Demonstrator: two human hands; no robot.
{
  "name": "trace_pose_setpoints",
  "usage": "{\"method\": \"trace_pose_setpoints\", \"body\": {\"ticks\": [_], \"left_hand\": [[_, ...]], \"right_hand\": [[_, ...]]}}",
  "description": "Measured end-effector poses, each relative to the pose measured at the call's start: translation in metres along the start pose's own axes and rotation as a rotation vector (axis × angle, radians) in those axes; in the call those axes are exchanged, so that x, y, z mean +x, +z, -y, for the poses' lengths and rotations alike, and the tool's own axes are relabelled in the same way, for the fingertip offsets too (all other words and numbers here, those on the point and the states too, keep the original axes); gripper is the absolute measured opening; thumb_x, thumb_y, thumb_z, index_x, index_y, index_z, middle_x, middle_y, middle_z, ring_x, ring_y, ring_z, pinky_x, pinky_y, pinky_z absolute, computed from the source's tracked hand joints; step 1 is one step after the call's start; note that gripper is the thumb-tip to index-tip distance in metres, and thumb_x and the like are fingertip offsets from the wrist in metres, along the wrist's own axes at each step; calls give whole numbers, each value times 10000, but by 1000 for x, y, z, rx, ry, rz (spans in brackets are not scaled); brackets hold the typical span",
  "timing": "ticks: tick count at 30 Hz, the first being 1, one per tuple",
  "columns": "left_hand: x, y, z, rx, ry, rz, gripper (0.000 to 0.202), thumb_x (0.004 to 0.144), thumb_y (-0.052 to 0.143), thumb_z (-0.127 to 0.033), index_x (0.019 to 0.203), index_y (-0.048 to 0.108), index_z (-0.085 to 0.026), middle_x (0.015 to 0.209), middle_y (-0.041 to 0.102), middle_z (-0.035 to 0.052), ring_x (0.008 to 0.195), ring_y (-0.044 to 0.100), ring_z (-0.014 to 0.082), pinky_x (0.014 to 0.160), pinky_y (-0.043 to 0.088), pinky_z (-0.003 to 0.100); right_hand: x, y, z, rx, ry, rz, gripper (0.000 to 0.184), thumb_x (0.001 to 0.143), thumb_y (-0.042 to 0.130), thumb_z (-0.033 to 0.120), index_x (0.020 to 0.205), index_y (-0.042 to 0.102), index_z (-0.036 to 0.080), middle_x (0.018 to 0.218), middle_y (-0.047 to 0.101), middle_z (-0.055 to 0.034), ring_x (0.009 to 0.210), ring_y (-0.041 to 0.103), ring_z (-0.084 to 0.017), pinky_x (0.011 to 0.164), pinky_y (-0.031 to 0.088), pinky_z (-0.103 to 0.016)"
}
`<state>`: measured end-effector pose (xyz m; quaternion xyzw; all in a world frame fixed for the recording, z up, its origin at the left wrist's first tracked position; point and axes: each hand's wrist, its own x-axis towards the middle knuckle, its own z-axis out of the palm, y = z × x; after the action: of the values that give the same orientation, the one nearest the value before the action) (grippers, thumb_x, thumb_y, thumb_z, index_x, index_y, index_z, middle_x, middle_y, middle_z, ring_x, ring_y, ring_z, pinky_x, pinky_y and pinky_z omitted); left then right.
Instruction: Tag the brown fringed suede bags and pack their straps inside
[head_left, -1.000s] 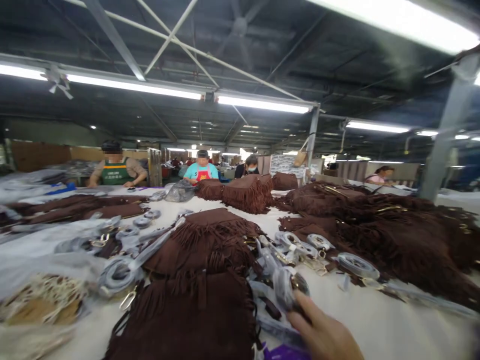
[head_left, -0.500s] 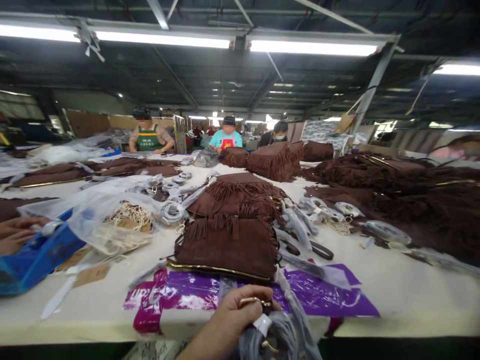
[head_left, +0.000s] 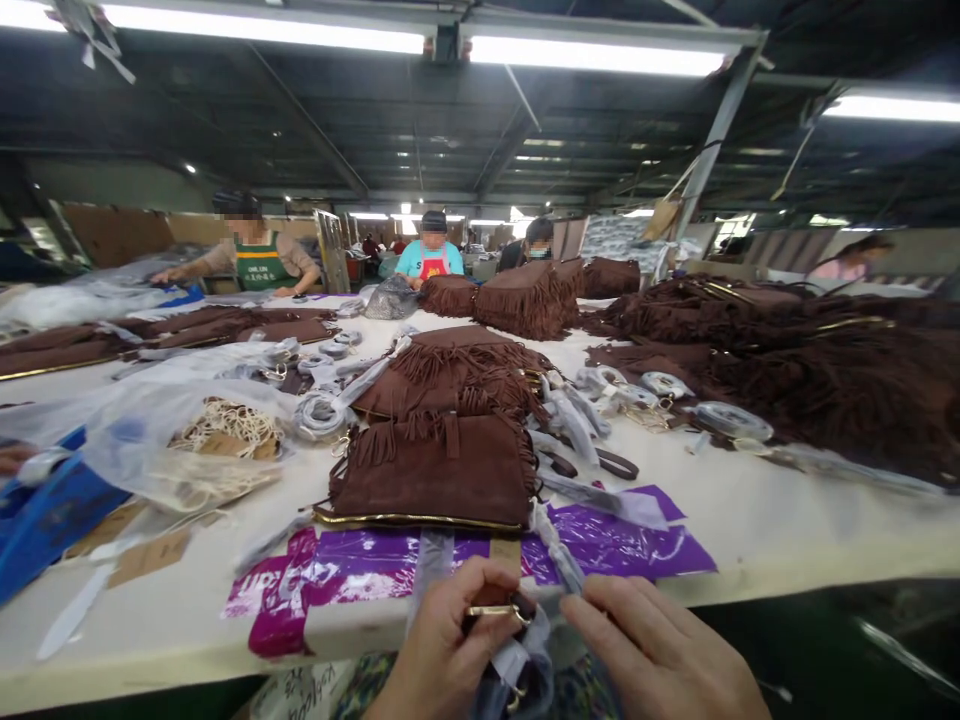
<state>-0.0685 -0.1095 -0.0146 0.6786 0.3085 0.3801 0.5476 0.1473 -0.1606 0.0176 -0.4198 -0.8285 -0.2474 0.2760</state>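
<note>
At the table's front edge, my left hand [head_left: 450, 640] is closed on the gold-coloured snap hook [head_left: 491, 611] of a strap. That strap is coiled and wrapped in grey-white plastic [head_left: 510, 665], hanging below the fingers. My right hand [head_left: 667, 650] is beside it, thumb and fingers closed on a plastic-wrapped strip of strap [head_left: 555, 548] that runs down from the bag. Just beyond both hands lies a dark brown fringed bag [head_left: 435, 475], its gold zip facing me. What the right fingertips pinch is partly hidden.
Purple plastic [head_left: 622, 540] is stuck along the table edge. To the left are a blue bin [head_left: 56, 525] and a clear bag of cream cords [head_left: 229, 430]. Brown fringed bags [head_left: 840, 360] are heaped at right. Co-workers [head_left: 431, 255] are across the table; another person's hand is at far left.
My right hand has come into view beside the left, at the wrapped strap. The left hand keeps the snap hook. The view has shifted, so the table appears further left and higher.
</note>
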Motion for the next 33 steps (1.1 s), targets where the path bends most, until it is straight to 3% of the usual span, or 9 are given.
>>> {"method": "trace_pose_setpoints", "body": {"ticks": [5, 10, 19, 23, 26, 29, 33], "left_hand": [[-1, 5, -1, 67, -20, 33, 306, 912, 540, -424, 876, 666, -147, 782, 704, 51, 717, 607, 150, 673, 425, 221], [1, 8, 3, -63, -75, 5, 308, 893, 562, -444, 864, 641, -147, 821, 707, 56, 729, 596, 152, 684, 440, 228], [7, 12, 3, -59, -149, 38, 336, 889, 542, -458, 777, 602, -147, 756, 673, 45, 707, 586, 156, 671, 431, 238], [9, 13, -2, -10, -163, 48, 319, 882, 529, -422, 706, 552, -158, 678, 566, -5, 666, 497, 129, 636, 378, 221], [11, 16, -4, 38, -176, 64, 281, 876, 505, -340, 653, 498, -169, 627, 447, -40, 620, 405, 107, 589, 320, 212], [11, 20, -2, 92, -220, 95, 264, 863, 496, -304, 638, 500, -166, 622, 429, -40, 616, 391, 108, 563, 291, 215], [7, 24, 4, 84, -289, 136, 318, 861, 509, -389, 644, 530, -157, 626, 431, -37, 624, 387, 112, 554, 282, 213]], "right_hand": [[5, 2, -1, -135, -97, -27, 334, 979, 341, 133, 992, 672, 172, 894, 700, -89, 765, 622, -195, 696, 477, -297], [5, 5, 1, -112, -79, -26, 374, 985, 308, 109, 938, 675, 165, 851, 690, -85, 704, 604, -185, 647, 441, -298], [5, 9, 2, -54, -38, -27, 366, 996, 324, 131, 888, 672, 164, 807, 675, -76, 654, 588, -173, 594, 420, -284], [1, 15, 8, 130, -6, 33, 332, 1008, 347, 174, 869, 649, 181, 744, 634, -39, 633, 583, -164, 590, 434, -270], [-8, 21, 14, 410, 91, 195, 235, 1007, 384, 192, 920, 601, 209, 756, 623, -7, 655, 598, -145, 574, 454, -220], [-18, 26, 17, 658, 229, 308, 148, 972, 435, 173, 1008, 566, 232, 785, 631, 15, 687, 627, -128, 632, 492, -172], [-29, 30, 20, 827, 316, 401, 364, 905, 481, 111, 1212, 530, 300, 922, 673, 17, 793, 671, -133, 728, 514, -171]]}}
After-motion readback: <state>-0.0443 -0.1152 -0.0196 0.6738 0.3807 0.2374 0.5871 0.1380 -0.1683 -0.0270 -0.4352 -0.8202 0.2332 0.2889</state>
